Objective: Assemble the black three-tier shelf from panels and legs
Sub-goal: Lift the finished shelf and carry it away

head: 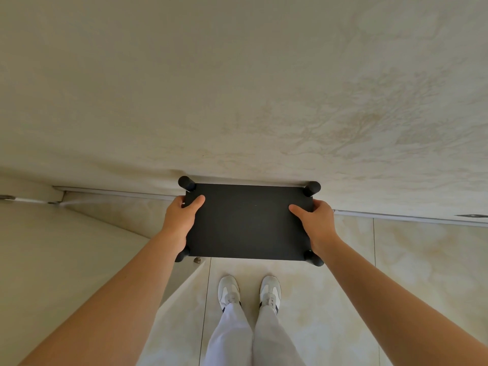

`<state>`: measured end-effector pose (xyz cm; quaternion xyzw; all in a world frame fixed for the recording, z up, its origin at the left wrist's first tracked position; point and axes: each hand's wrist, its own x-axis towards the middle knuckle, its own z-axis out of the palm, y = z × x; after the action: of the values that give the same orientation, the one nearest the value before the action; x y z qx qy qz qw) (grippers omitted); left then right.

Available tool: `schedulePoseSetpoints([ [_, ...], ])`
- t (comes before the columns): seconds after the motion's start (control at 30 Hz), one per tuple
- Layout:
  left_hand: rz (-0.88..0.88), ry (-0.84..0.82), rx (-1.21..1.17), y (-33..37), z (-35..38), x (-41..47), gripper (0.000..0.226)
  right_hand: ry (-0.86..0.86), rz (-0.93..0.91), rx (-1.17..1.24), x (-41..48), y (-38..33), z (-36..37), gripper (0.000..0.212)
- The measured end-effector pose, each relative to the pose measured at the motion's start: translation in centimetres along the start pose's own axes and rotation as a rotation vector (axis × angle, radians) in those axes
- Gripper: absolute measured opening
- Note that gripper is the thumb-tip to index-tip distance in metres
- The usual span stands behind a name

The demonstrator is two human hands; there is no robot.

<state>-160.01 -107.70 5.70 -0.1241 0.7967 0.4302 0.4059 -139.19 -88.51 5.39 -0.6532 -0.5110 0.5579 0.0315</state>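
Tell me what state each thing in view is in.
Black shelf: upright by the wall, held at both ends.
Legs: fitted at all four corners.
Left hand: holds the left edge, thumb on top.
Right hand: holds the right edge, thumb on top.

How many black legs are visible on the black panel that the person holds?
4, one at each corner of the black panel: far-left leg, far-right leg, near-left leg, near-right leg. Others could be hidden under the panel.
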Motion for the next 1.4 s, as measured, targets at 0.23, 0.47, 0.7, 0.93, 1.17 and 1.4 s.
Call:
schedulePoseSetpoints([
  [0.23,-0.031,-0.021,0.009,0.2,-0.1,-0.1,0.025,-0.003,-0.013,-0.012,-0.1,-0.2,-0.3,0.049],
  [0.47,-0.046,-0.042,0.002,-1.2,-0.3,-0.6,0.019,-0.028,-0.004,0.015,0.2,-0.4,-0.5,0.046],
  [0.7,-0.032,-0.040,0.015,-0.8,-0.5,0.1,0.021,-0.021,-0.036,0.016,0.2,0.1,-0.5,0.044],
  [0.93,-0.019,-0.013,0.017,-0.9,-0.2,0.1,0.018,-0.039,-0.044,0.016,0.1,0.3,-0.8,0.042],
  [1.17,0.003,-0.016,0.076,0.2,-0.3,0.8,0.026,-0.029,-0.024,0.053,0.0,0.3,-0.1,0.044],
  [1.4,0.020,-0.018,0.074,-0.4,-0.3,-0.1,0.025,-0.068,0.003,0.043,-0.8,0.4,-0.3,0.048],
])
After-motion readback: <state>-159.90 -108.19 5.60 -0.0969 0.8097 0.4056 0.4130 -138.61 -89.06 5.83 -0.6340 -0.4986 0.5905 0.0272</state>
